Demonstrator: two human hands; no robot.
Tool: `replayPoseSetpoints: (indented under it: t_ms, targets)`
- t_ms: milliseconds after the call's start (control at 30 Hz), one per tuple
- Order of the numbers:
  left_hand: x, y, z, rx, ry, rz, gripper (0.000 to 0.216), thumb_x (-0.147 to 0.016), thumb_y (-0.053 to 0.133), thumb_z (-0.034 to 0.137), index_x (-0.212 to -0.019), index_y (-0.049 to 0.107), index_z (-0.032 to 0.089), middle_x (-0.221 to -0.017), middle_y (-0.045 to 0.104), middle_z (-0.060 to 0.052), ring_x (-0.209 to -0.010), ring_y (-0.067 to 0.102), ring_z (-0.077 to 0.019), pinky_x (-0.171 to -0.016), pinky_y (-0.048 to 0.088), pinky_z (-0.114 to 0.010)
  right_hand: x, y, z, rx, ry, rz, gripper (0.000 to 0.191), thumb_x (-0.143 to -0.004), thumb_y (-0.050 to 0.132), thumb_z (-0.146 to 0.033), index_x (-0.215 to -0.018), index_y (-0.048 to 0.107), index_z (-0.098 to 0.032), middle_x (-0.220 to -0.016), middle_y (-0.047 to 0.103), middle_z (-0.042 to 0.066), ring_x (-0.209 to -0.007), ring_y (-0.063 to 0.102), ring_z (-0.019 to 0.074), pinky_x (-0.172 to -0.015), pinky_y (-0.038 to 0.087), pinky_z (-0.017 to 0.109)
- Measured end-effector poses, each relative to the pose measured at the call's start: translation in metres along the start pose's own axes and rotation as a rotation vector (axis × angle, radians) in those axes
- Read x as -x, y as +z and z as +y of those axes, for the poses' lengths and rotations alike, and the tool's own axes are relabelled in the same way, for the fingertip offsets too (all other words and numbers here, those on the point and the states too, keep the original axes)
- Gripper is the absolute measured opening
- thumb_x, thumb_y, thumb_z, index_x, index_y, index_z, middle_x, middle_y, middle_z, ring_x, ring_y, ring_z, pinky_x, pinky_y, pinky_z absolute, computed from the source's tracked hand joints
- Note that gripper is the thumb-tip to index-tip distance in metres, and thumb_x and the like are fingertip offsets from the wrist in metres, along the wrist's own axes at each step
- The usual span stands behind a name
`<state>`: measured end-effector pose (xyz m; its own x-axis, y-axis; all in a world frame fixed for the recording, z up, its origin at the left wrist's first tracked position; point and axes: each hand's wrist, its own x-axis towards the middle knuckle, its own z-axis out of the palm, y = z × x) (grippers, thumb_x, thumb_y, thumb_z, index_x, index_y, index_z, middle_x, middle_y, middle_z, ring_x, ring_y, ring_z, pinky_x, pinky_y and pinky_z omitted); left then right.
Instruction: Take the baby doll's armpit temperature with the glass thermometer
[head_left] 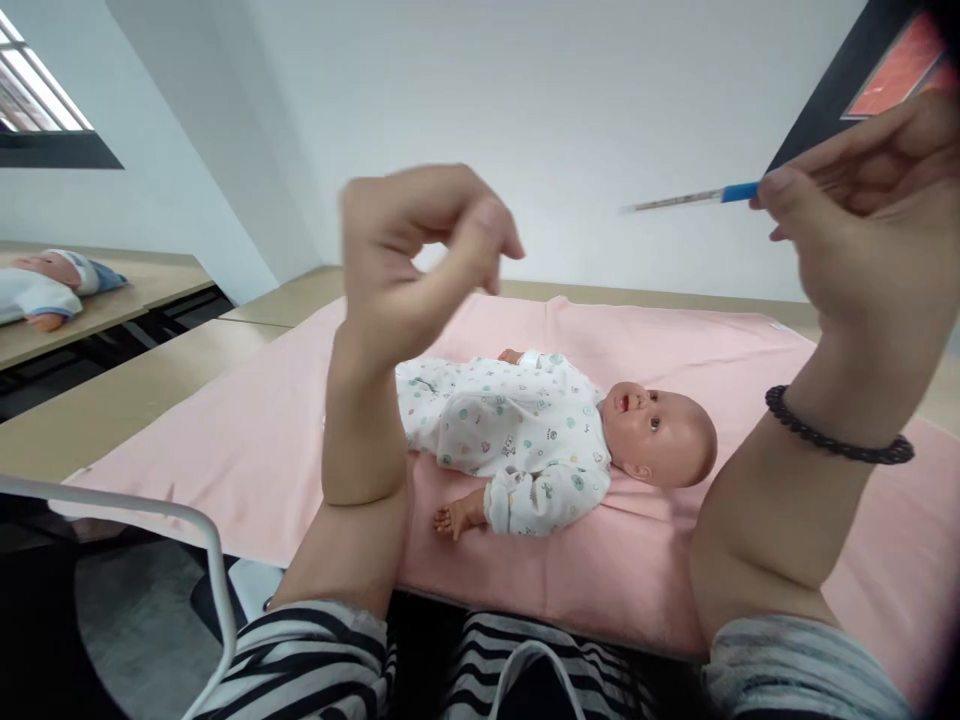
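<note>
My right hand (862, 215) is raised at the upper right, its fingers pinched on the blue end of a thin thermometer (686, 197) that points left. Raised in front of me, my left hand (420, 255) has loosely curled fingers with nothing visible in them. Below both hands a baby doll (555, 430) in a white patterned romper lies on its back on a pink blanket (675, 340), head to the right. A dark bead bracelet (832, 430) circles my right wrist.
The blanket covers a wooden table (120, 400). A second doll (45, 285) lies on another table at the far left. A white chair frame (187, 530) curves at the lower left. A dark framed picture (892, 70) hangs at the upper right.
</note>
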<state>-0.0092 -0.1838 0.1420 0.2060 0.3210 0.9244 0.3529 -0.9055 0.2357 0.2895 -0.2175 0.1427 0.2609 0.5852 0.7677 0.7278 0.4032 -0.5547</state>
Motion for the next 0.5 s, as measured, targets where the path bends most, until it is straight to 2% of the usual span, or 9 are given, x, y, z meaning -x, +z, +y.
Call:
replayPoseSetpoints:
  t_ms: [67, 133, 200, 267, 333, 367, 433, 500]
  targets:
    - [-0.004, 0.009, -0.005, -0.08, -0.015, -0.352, 0.026, -0.093, 0.046, 0.027, -0.077, 0.066, 0.022, -0.074, 0.068, 0.005, -0.07, 0.06, -0.0088, -0.071, 0.052, -0.025, -0.003, 0.005, 0.001, -0.187, -0.057, 0.079, 0.016, -0.083, 0.068, -0.043, -0.083, 0.058, -0.031, -0.09, 0.064, 0.006, -0.082, 0.064, 0.0235, -0.076, 0.054, 0.042]
    - [-0.003, 0.027, -0.014, -0.152, 0.029, -0.68, 0.022, -0.093, 0.048, 0.026, -0.086, 0.068, 0.021, -0.083, 0.07, 0.003, -0.076, 0.061, -0.0108, -0.075, 0.049, -0.027, -0.005, 0.005, 0.005, -0.355, -0.038, 0.007, 0.016, -0.083, 0.067, -0.043, -0.077, 0.057, -0.032, -0.075, 0.058, 0.005, -0.073, 0.062, 0.0238, -0.065, 0.053, 0.042]
    - [0.002, 0.054, -0.024, -0.221, 0.054, -0.944, 0.024, -0.094, 0.048, 0.031, -0.094, 0.069, 0.02, -0.096, 0.071, -0.002, -0.084, 0.062, -0.0149, -0.075, 0.046, -0.029, -0.005, 0.003, 0.01, -0.309, -0.062, -0.048, 0.012, -0.084, 0.067, -0.042, -0.08, 0.061, -0.032, -0.077, 0.062, 0.006, -0.078, 0.065, 0.0265, -0.068, 0.054, 0.045]
    - [0.012, 0.084, -0.035, -0.261, 0.079, -1.162, 0.028, -0.092, 0.051, 0.036, -0.107, 0.068, 0.019, -0.108, 0.071, -0.006, -0.088, 0.062, -0.0183, -0.073, 0.043, -0.03, -0.003, 0.0, 0.015, -0.122, -0.124, -0.052, 0.012, -0.085, 0.069, -0.042, -0.087, 0.068, -0.03, -0.088, 0.068, 0.009, -0.084, 0.067, 0.0284, -0.077, 0.055, 0.048]
    - [0.022, 0.111, -0.041, -0.244, 0.084, -1.306, 0.034, -0.09, 0.053, 0.04, -0.115, 0.066, 0.02, -0.116, 0.069, -0.008, -0.091, 0.061, -0.02, -0.071, 0.041, -0.03, -0.003, -0.005, 0.018, -0.059, -0.144, -0.058, 0.016, -0.086, 0.07, -0.043, -0.095, 0.07, -0.03, -0.094, 0.07, 0.01, -0.085, 0.068, 0.0272, -0.082, 0.055, 0.047]
    - [0.026, 0.121, -0.043, -0.211, 0.085, -1.364, 0.033, -0.09, 0.053, 0.041, -0.113, 0.066, 0.021, -0.115, 0.069, -0.008, -0.089, 0.061, -0.0198, -0.069, 0.04, -0.03, -0.003, -0.008, 0.02, -0.074, -0.128, -0.069, 0.016, -0.087, 0.07, -0.042, -0.097, 0.069, -0.03, -0.095, 0.07, 0.009, -0.085, 0.067, 0.026, -0.083, 0.056, 0.046]
    - [0.033, 0.133, -0.043, -0.148, 0.094, -1.44, 0.024, -0.089, 0.051, 0.036, -0.098, 0.067, 0.021, -0.104, 0.07, -0.006, -0.08, 0.058, -0.0184, -0.064, 0.036, -0.03, -0.007, -0.014, 0.026, -0.047, -0.037, -0.142, 0.014, -0.085, 0.072, -0.038, -0.095, 0.069, -0.029, -0.095, 0.07, 0.008, -0.085, 0.067, 0.0239, -0.084, 0.055, 0.045]
    - [0.036, 0.137, -0.041, -0.113, 0.111, -1.466, 0.017, -0.086, 0.049, 0.028, -0.078, 0.062, 0.021, -0.086, 0.067, -0.005, -0.067, 0.051, -0.0165, -0.059, 0.03, -0.031, -0.014, -0.019, 0.037, 0.137, 0.111, -0.262, 0.013, -0.082, 0.074, -0.035, -0.088, 0.069, -0.026, -0.094, 0.072, 0.007, -0.085, 0.066, 0.0228, -0.083, 0.052, 0.045]
